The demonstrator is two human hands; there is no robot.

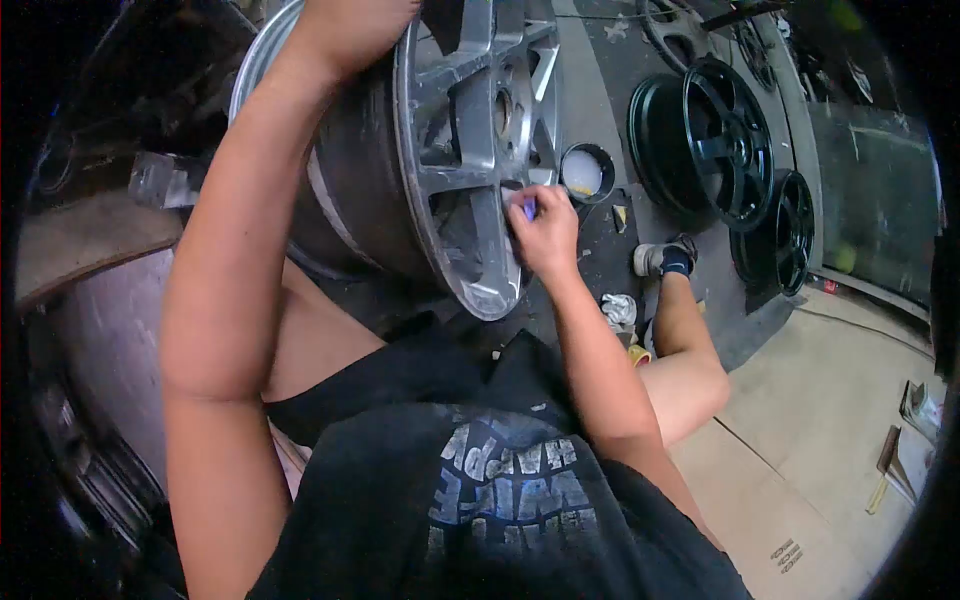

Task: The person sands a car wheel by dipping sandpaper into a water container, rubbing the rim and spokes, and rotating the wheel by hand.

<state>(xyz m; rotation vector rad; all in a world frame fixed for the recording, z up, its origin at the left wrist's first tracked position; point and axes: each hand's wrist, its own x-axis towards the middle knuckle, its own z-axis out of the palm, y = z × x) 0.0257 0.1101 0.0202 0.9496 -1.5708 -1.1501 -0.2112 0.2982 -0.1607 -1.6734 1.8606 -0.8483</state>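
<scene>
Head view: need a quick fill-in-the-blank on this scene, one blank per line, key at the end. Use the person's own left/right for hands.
1. The small purple item is in the ____ hand.
2. The ____ hand is at the upper part of the silver wheel.
3. In the picture, the pot is to the ____ of the silver wheel.
4. The printed shirt is ____.

Missing words: right; left; right; black

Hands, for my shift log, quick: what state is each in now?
Left hand: partly out of frame, by the wheel; grip unclear.
Right hand: closed, pinching a small purple item.
</scene>
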